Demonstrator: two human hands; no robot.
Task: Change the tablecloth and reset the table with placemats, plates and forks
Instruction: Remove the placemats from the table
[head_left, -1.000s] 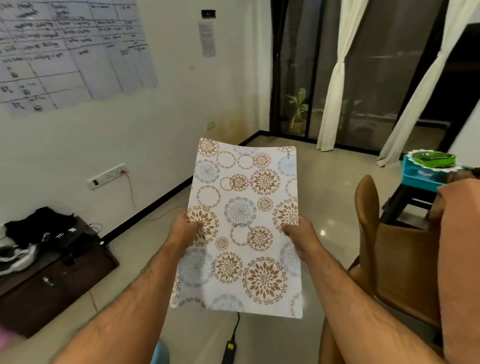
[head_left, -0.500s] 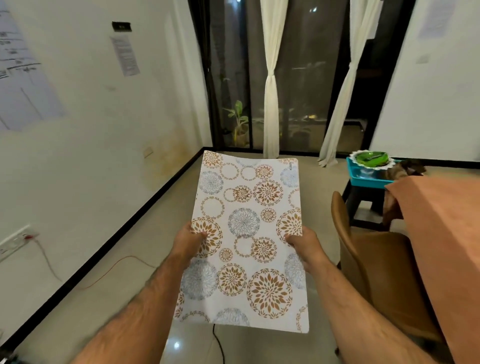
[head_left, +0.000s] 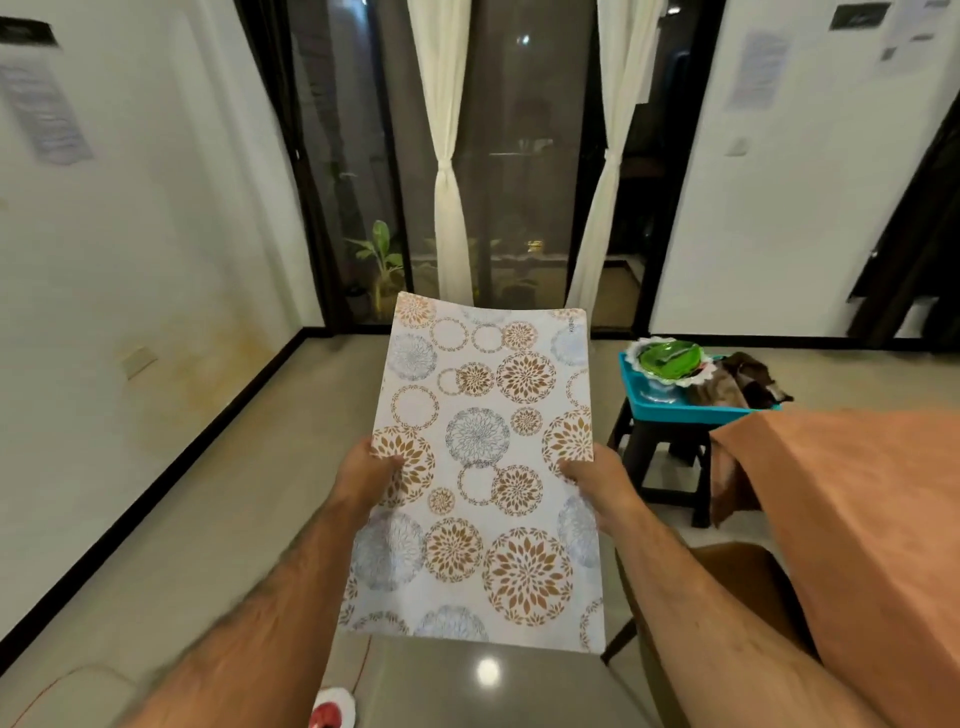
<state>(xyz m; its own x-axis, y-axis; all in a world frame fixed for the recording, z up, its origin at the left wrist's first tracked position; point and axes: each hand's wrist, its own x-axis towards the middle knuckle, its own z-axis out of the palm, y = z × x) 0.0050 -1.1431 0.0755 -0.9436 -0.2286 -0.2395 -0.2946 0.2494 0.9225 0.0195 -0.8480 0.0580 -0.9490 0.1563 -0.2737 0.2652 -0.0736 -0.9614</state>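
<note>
I hold a white placemat (head_left: 480, 467) printed with brown and grey floral circles flat in front of me, its long side pointing away. My left hand (head_left: 363, 475) pinches its left edge, thumb on top. My right hand (head_left: 597, 480) grips its right edge the same way. At the right, the table under an orange tablecloth (head_left: 862, 519) comes into view. A green plate (head_left: 667, 358) on a white doily sits in a blue tray (head_left: 675, 413) on a dark stool beyond the table corner. No forks show.
A brown chair (head_left: 737, 587) stands tucked against the table's left side, just below my right arm. Dark cloth (head_left: 737, 382) lies in the blue tray. Glass doors with white curtains (head_left: 447, 208) close the far wall. Open floor lies left.
My view has swung to the right: the left wall with its charts has slid out and the orange-covered table has come further in. Both hands keep the same hold on the placemat.
</note>
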